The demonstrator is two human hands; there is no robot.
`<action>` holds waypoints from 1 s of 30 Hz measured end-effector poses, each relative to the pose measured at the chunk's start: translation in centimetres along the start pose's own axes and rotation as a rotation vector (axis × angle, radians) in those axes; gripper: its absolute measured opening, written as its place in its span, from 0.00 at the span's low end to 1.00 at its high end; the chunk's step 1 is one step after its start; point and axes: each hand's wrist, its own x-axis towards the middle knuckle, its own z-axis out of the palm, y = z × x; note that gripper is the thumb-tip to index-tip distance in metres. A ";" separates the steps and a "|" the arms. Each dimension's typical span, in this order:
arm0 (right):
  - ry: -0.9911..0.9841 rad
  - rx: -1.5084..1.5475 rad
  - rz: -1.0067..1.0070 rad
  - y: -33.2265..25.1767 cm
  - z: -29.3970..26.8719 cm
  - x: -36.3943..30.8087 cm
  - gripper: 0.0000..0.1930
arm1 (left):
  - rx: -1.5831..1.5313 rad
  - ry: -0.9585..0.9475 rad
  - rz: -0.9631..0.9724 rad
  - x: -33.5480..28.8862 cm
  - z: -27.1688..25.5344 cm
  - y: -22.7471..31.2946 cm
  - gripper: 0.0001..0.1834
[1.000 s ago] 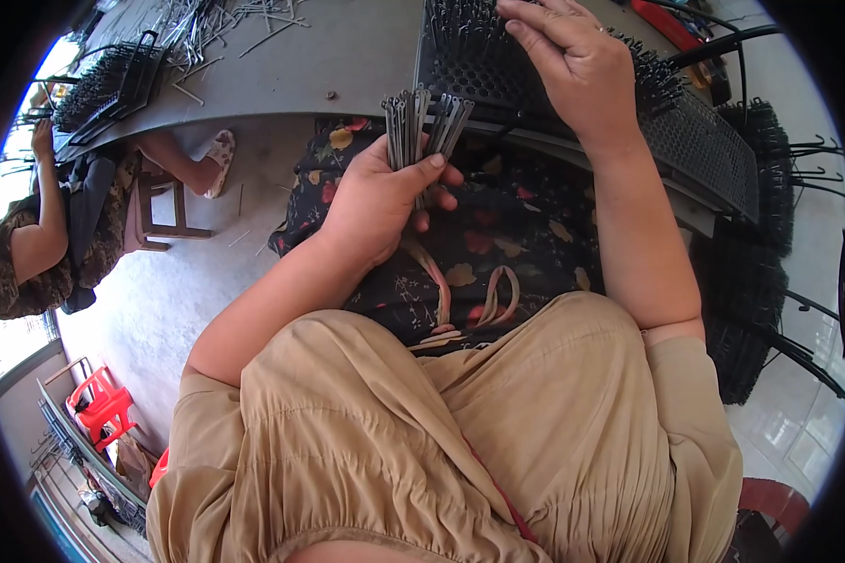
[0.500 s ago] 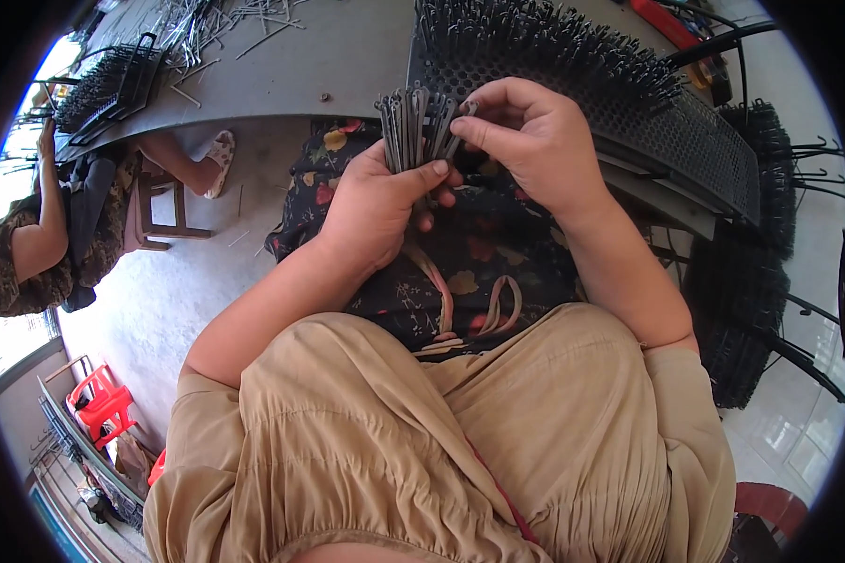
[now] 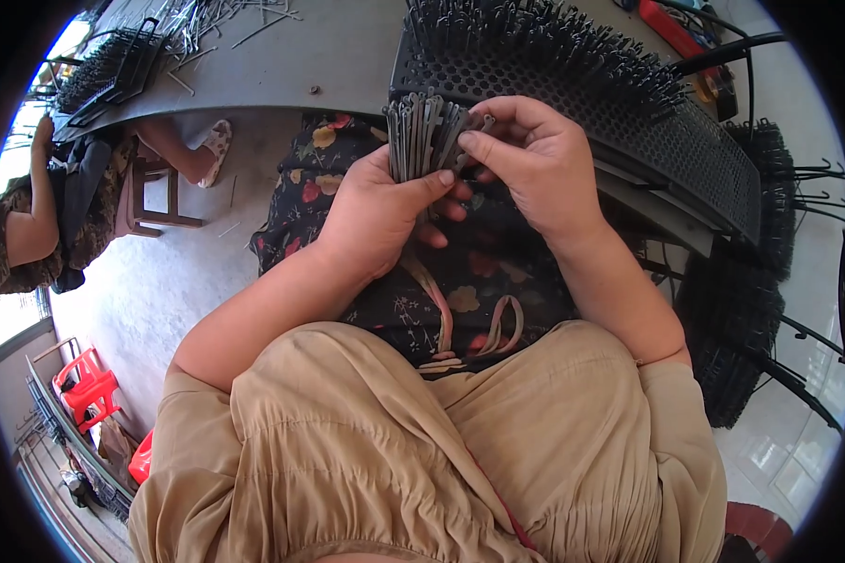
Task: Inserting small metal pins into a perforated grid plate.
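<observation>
My left hand (image 3: pixel 371 208) is wrapped round a bundle of thin grey metal rods with small looped ends (image 3: pixel 413 136), held upright above my lap. My right hand (image 3: pixel 549 174) is at the bundle's right side, thumb and forefinger pinched on the looped end of one rod (image 3: pixel 483 125) that leans away from the others. Its remaining fingers curl behind and are partly hidden. Just beyond my hands is a black perforated rack (image 3: pixel 714 155), with many dark rods (image 3: pixel 554 47) standing packed in its holes.
Loose rods (image 3: pixel 192 28) lie scattered on the grey table (image 3: pixel 282 70), near a small nut-like piece (image 3: pixel 314 90). At far left another person (image 3: pixel 33 220) sits by a similar filled rack (image 3: pixel 113 70). Dark bristly stacks with hooks (image 3: pixel 723 319) stand at right. Red plastic chairs (image 3: pixel 86 385) are at lower left.
The view has shifted slightly. Both hands stay at the bundle; the rod in my right fingers now leans out a little further from the rest.
</observation>
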 end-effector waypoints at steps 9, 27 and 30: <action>0.135 0.160 -0.073 -0.9 -3.0 0.4 0.10 | -0.040 -0.008 0.005 0.0 0.5 -0.6 0.09; 0.419 -0.266 -0.844 -2.3 -6.7 4.3 0.12 | 0.058 0.035 -0.068 0.7 0.6 -0.5 0.05; 0.425 -0.182 -0.725 -3.2 -6.4 3.8 0.06 | 0.055 0.036 -0.071 0.7 0.6 -0.4 0.05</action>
